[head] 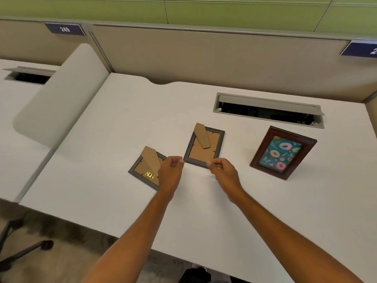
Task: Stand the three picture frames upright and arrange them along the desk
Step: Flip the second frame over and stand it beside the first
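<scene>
Head camera looks steeply down, close over the desk (pixel 122 123)

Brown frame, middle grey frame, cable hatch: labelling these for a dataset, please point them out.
brown frame (pixel 280 153), head view, on its doughnut picture
middle grey frame (pixel 201 155), head view, cardboard back
cable hatch (pixel 269 105), head view, raised lid

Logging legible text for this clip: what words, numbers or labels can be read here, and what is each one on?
"249": white digits on the dark blue plate atop the beige partition, upper left.
"2", rest cut off by the image edge: a second dark blue plate, upper right.
Gold sticker on the left face-down grey frame's cardboard back: too blurred to read.
</scene>
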Available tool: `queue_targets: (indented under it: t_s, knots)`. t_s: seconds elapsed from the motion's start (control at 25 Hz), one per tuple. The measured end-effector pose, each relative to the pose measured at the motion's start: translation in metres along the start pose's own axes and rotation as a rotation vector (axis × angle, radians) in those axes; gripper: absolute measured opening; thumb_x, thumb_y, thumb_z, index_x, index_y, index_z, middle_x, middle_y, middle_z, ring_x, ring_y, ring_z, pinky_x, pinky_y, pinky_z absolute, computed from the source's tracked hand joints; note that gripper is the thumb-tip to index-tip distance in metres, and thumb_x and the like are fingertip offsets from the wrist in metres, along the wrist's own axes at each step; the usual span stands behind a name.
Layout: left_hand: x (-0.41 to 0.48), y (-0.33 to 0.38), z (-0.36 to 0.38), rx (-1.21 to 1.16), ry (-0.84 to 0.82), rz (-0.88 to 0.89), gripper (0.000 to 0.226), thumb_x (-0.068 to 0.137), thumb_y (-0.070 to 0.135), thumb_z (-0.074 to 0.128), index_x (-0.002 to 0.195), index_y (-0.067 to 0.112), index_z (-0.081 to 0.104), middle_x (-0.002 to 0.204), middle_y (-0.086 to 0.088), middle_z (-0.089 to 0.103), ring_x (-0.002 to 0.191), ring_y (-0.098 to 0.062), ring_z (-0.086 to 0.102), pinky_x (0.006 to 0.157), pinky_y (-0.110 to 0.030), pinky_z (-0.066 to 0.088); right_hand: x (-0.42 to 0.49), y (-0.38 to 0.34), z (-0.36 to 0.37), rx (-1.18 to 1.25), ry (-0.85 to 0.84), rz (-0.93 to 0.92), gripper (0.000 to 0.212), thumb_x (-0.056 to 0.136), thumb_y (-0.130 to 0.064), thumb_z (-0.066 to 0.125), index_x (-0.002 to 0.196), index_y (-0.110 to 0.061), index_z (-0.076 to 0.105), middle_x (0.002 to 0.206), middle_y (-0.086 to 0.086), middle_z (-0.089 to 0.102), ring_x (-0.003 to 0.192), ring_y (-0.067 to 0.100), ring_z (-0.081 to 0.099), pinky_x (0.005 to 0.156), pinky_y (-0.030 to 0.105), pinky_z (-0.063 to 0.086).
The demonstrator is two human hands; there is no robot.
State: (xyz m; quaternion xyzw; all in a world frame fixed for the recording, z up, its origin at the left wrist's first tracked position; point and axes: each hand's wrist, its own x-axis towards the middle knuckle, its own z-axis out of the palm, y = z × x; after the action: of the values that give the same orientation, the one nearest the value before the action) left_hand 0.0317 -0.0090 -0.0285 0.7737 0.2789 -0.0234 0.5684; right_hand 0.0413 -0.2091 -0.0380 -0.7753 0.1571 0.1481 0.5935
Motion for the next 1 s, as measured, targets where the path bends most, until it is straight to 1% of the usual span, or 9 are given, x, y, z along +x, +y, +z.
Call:
queue_targets:
  t_s: [0.12,0.24,0.32,0.36,0.44,0.56,0.72,0.88,1.0]
  knots:
    - [0.008,-0.008,-0.017,0.048,-0.058,0.012,0.030,0.104,0.025,0.072,0.133,0.029,0.074,0.126,0.007,0.075,0.124,-0.017,0.070,0.097,-0.027,0.055,0.017,-0.008,0.033,-0.122,0.061,-0.016,0.031,0.098,-0.034,0.073,0.118,-0.013,0.063,0.118,-0.001,0.062,0.108,0.020,0.062,0.092,0.036,0.056]
    - [0.019,-0.004,-0.017,0.113,-0.169,0.035,0.046,0.106,0.024,0.070,0.152,0.023,0.063,0.148,-0.002,0.068,0.134,-0.021,0.065,0.100,-0.027,0.051,0.035,-0.013,0.047,-0.222,0.168,0.041,0.021,0.094,-0.019,0.069,0.113,-0.012,0.062,0.114,0.003,0.052,0.109,0.026,0.055,0.083,0.037,0.051]
    - [0.025,0.002,-0.010,0.112,-0.215,0.021,0.054,0.109,0.024,0.067,0.161,0.017,0.055,0.161,-0.006,0.059,0.142,-0.025,0.060,0.110,-0.034,0.050,0.042,-0.014,0.049,-0.250,0.224,0.087,0.019,0.092,-0.015,0.066,0.110,-0.013,0.060,0.114,0.005,0.057,0.110,0.026,0.056,0.079,0.038,0.053]
    - [0.028,0.004,-0.006,0.106,-0.229,0.004,0.056,0.109,0.024,0.066,0.163,0.015,0.052,0.164,-0.007,0.057,0.145,-0.026,0.058,0.114,-0.038,0.050,0.045,-0.014,0.049,-0.261,0.238,0.114,0.026,0.093,-0.015,0.067,0.118,-0.012,0.062,0.121,0.007,0.061,0.115,0.028,0.059,0.084,0.041,0.059]
    - [0.032,0.008,0.003,0.133,-0.240,-0.021,0.053,0.110,0.023,0.065,0.160,0.010,0.054,0.156,-0.009,0.061,0.144,-0.028,0.058,0.117,-0.042,0.048,0.048,-0.014,0.049,-0.285,0.244,0.168,0.048,0.096,-0.016,0.070,0.143,-0.014,0.057,0.138,0.010,0.061,0.128,0.032,0.058,0.097,0.048,0.061]
    - [0.038,0.005,0.015,0.139,-0.223,-0.023,0.029,0.108,0.018,0.066,0.136,0.009,0.066,0.118,0.002,0.065,0.120,-0.023,0.058,0.103,-0.037,0.047,0.051,-0.012,0.046,-0.257,0.240,0.172,0.060,0.097,-0.014,0.070,0.154,-0.014,0.050,0.148,0.010,0.057,0.134,0.033,0.056,0.102,0.047,0.059]
    - [0.044,0.005,0.013,0.112,-0.158,-0.041,0.042,0.108,0.019,0.065,0.149,0.010,0.065,0.138,-0.007,0.072,0.130,-0.025,0.066,0.111,-0.038,0.054,0.054,-0.014,0.035,-0.105,0.254,0.201,0.060,0.095,-0.007,0.069,0.152,-0.012,0.053,0.143,0.010,0.061,0.124,0.029,0.062,0.085,0.034,0.055]
    - [0.053,0.005,0.010,-0.002,-0.194,-0.078,0.035,0.108,0.014,0.066,0.143,0.009,0.070,0.129,-0.014,0.075,0.110,-0.029,0.079,0.105,-0.048,0.064,0.051,-0.019,0.021,-0.024,0.257,0.157,0.062,0.095,0.002,0.069,0.154,-0.010,0.055,0.146,0.010,0.063,0.128,0.029,0.064,0.087,0.030,0.055]
    - [0.056,0.011,0.006,-0.198,-0.228,-0.175,0.028,0.104,0.013,0.075,0.132,0.007,0.074,0.118,-0.017,0.080,0.092,-0.028,0.085,0.097,-0.047,0.068,0.049,-0.024,0.008,0.011,0.280,0.136,0.051,0.099,0.003,0.059,0.148,-0.011,0.061,0.144,0.009,0.066,0.127,0.028,0.064,0.095,0.034,0.060]
